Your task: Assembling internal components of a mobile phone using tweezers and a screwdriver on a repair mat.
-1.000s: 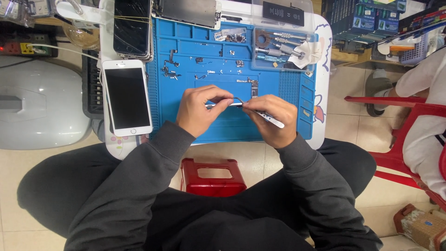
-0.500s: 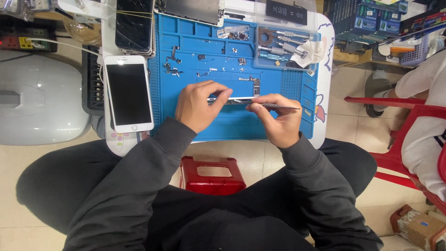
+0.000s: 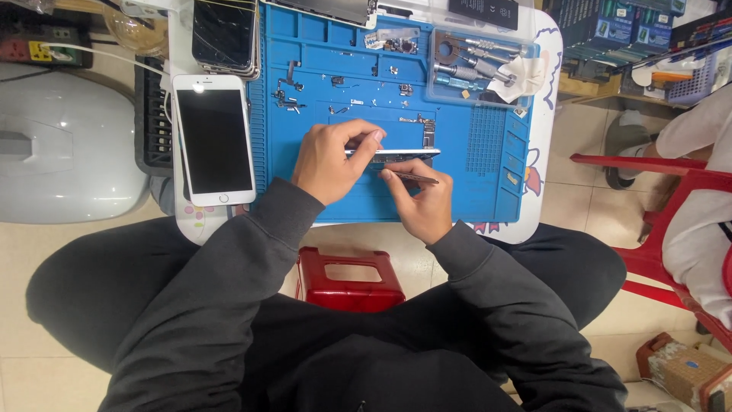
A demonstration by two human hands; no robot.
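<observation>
Circuit board [image 3: 404, 154] half hidden under pinching left hand [image 3: 332, 162], right hand [image 3: 423, 202] pinching tweezers [image 3: 415, 178]

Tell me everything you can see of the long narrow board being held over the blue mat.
The long narrow board is a slim strip, pale along its lit edge with darker small parts on it, probably a phone circuit board. It lies level and roughly left-to-right just above the blue mat. The left hand pinches its left end between thumb and fingers. The right hand sits just below it, holding a thin tool alongside its lower edge. Finer detail is too small to tell.
</observation>
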